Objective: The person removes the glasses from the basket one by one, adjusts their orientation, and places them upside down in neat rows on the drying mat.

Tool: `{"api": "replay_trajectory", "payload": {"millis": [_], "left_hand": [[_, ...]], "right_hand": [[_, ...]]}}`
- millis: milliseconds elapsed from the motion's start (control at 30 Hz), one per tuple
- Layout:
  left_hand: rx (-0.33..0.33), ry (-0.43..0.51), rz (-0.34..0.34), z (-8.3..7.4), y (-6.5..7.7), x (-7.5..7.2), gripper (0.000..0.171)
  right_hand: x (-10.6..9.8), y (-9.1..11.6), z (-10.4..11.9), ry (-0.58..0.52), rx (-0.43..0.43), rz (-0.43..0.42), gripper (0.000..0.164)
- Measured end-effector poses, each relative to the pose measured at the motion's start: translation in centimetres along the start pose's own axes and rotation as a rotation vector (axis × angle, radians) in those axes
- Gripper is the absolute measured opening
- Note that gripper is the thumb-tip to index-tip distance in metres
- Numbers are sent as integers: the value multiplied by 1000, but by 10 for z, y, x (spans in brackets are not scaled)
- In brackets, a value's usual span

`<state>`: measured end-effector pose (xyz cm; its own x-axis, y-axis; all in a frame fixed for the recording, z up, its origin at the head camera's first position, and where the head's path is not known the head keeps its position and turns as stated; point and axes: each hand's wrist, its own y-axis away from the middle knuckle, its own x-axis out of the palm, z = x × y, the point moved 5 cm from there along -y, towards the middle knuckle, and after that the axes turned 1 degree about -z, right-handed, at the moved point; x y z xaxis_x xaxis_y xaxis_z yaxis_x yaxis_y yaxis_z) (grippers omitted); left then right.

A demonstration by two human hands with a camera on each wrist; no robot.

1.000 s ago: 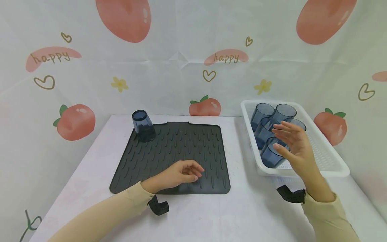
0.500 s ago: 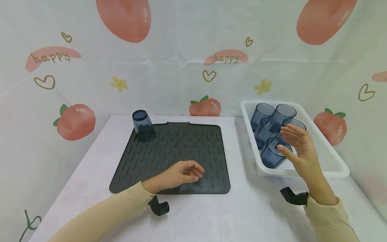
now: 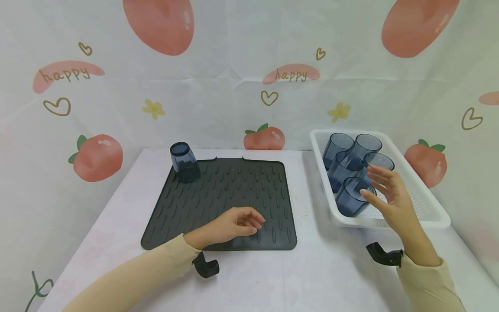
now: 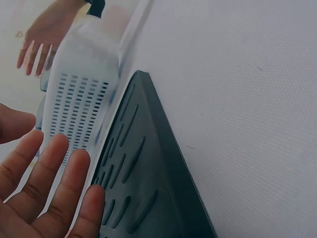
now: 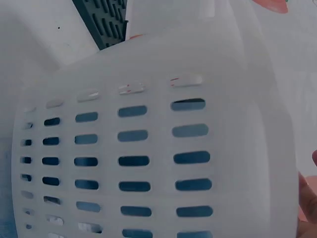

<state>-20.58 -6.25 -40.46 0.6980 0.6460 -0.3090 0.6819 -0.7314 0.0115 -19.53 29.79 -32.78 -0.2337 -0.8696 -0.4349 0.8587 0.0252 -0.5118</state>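
Likely the reach: your right hand point(image 3: 394, 200) is wide, empty; nearest blue tumbler point(image 3: 350, 203) beside your thumb, in the white basket point(image 3: 432, 220). Next calls for pinching its wall. Left hand point(image 3: 233, 223) loose, empty.

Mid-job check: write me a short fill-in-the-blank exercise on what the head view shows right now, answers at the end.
1. On the dark mat, the lone glass stands at the far ____ corner, as the person sees it.
2. The basket holding the other glasses is coloured ____.
3. In that basket, ____ glasses can be seen.
4. The hand nearer those glasses is the person's ____ one.

Missing words: left; white; five; right.
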Motion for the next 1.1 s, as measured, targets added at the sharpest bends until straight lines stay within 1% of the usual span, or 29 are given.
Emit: {"api": "replay_trajectory", "payload": {"millis": [367, 767, 1000, 1100], "left_hand": [[0, -3, 1, 3, -1, 0, 30], [-8, -13, -2, 4, -2, 1, 30], [-11, -15, -5, 5, -2, 1, 30], [-11, -20, -6, 4, -2, 1, 30]], "right_hand": [[-4, 0, -7, 13, 22, 25, 63], [-4, -1, -23, 68, 110, 94, 56], [-4, -1, -28, 133, 162, 144, 58], [-4, 0, -29, 135, 166, 157, 60]]}}
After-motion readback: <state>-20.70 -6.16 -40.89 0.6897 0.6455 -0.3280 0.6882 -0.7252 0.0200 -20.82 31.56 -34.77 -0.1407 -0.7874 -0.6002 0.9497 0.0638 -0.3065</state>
